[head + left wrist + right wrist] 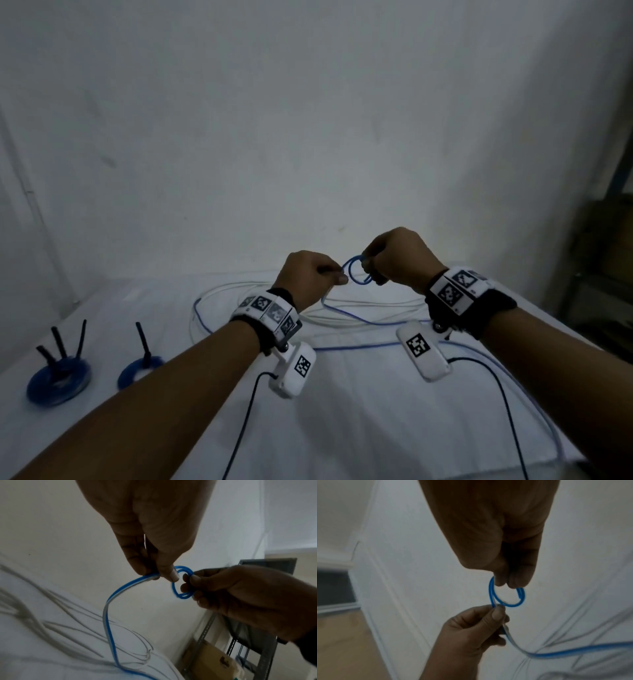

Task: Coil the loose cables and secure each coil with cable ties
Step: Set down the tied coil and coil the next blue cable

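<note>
While I watch from the head view, my right hand pinches a small blue coil above the table; my left hand, at nine o'clock, pinches the blue cable. The left wrist view shows light, springy loops. From the right wrist view, gripping where strands cross seems safest.

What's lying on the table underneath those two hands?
Under the left hand and right hand lie loose white cables and the trailing blue cable on the white cloth. The forearms hide parts of them.
</note>
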